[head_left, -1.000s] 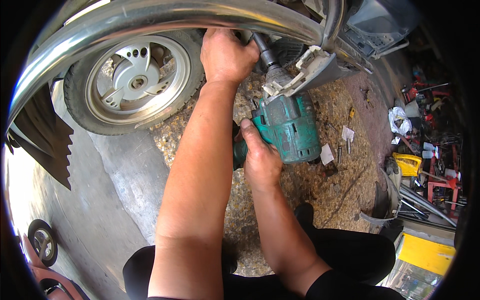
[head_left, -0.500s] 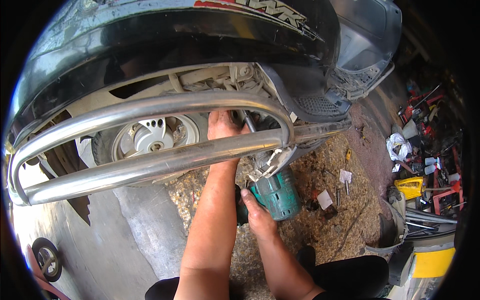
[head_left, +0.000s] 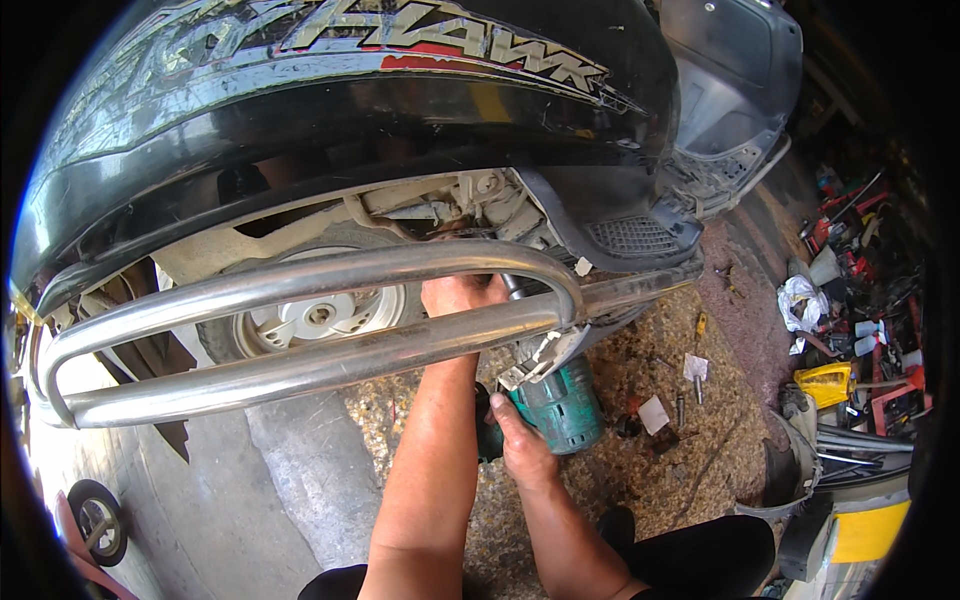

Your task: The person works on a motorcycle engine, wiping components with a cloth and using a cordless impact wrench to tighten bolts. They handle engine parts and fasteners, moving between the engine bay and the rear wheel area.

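A black scooter body [head_left: 400, 140] with a chrome guard bar [head_left: 330, 375] fills the upper view. My right hand [head_left: 527, 450] is closed round the handle of a green impact wrench [head_left: 565, 410], below the bar. A dark metal socket shaft [head_left: 513, 285] shows through the gap in the guard and appears in line with the wrench. My left hand [head_left: 462, 294] reaches up behind the lower tube, beside that shaft and right of the wheel [head_left: 320, 318]. Its fingers are mostly hidden, so their grip is unclear.
White paper scraps [head_left: 654, 414], a socket [head_left: 680, 408] and a yellow-handled tool [head_left: 702, 323] lie on the rough floor. Farther right stand a heap of tools and parts [head_left: 850, 290] and a yellow piece [head_left: 824, 383]. A small wheel [head_left: 97, 522] is at the lower left.
The scooter and guard bar appear lower in the picture, with more of the side panel showing. My left hand stays behind the bar; my right hand keeps hold of the impact wrench.
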Action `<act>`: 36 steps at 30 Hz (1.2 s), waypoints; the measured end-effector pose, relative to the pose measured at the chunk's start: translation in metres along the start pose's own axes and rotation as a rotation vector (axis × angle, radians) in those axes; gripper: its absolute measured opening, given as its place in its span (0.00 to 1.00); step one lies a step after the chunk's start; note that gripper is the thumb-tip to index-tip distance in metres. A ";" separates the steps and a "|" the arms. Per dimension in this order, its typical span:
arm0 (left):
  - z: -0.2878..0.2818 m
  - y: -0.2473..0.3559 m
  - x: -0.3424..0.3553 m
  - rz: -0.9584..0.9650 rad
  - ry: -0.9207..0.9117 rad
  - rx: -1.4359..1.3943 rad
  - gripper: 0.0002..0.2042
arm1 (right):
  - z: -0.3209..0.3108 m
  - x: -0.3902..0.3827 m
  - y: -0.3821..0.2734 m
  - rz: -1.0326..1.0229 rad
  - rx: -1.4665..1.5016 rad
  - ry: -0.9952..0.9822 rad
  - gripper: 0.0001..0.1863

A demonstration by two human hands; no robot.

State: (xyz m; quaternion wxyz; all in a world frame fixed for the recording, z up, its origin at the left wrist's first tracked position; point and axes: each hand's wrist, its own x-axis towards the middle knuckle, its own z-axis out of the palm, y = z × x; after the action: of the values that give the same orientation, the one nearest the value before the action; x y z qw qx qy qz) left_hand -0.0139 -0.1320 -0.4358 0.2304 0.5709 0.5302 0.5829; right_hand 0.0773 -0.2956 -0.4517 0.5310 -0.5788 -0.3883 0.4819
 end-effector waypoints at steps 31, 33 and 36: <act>-0.016 0.076 -0.048 -0.242 0.066 -0.211 0.19 | -0.014 0.019 0.018 -0.463 -0.299 0.129 0.13; -0.023 0.075 -0.048 -0.276 -0.032 -0.456 0.22 | -0.016 0.022 0.023 -0.305 -0.291 0.028 0.14; -0.022 0.089 -0.057 -0.166 -0.075 -0.241 0.38 | -0.017 0.026 0.027 -0.541 -0.279 0.041 0.17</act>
State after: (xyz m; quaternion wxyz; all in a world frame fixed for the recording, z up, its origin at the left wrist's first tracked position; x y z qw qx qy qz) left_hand 0.0104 -0.2194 -0.3767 0.3642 0.5146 0.4928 0.5998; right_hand 0.0983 -0.2781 -0.4826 0.5632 -0.5313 -0.5800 0.2533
